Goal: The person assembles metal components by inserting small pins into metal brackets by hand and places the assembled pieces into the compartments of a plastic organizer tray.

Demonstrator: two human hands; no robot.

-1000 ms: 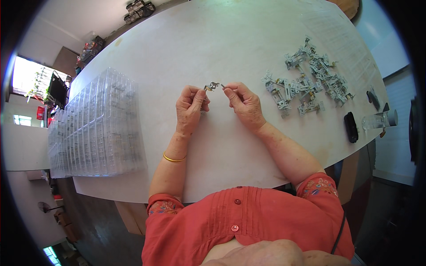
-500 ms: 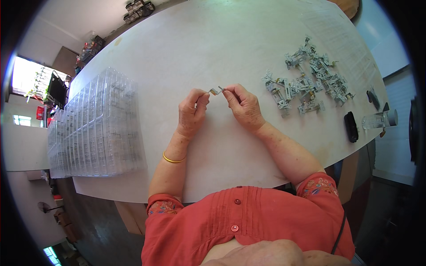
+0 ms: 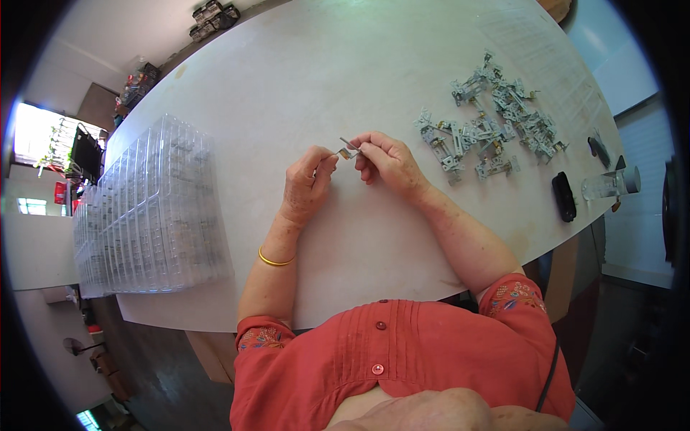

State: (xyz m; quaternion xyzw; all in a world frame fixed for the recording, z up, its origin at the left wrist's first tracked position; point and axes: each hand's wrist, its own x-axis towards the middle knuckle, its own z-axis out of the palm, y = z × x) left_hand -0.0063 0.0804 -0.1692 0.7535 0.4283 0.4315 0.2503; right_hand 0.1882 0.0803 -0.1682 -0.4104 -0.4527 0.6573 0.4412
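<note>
Between my two hands, above the middle of the table, is a small metal bracket (image 3: 346, 153) with a brass-coloured part in it. My left hand (image 3: 307, 179) pinches its left end between thumb and fingertips. On the other side my right hand (image 3: 388, 164) has its thumb and forefinger closed on the bracket's right end, where a thin metal strip sticks up; the other fingers curl below. A loose pile of similar metal brackets (image 3: 496, 133) lies to the right of my right hand. The fingertips partly hide the held piece.
At the left of the white table (image 3: 302, 79) stands a tall stack of clear plastic trays (image 3: 162, 215). Near the right edge are a black case (image 3: 564, 197), a clear bottle (image 3: 602, 187) lying on its side and a dark-handled tool (image 3: 598, 149).
My right fingers have shifted on the bracket, with the lower fingers now curled under it. The metal strip tilts more upward. The whole view has shifted slightly.
</note>
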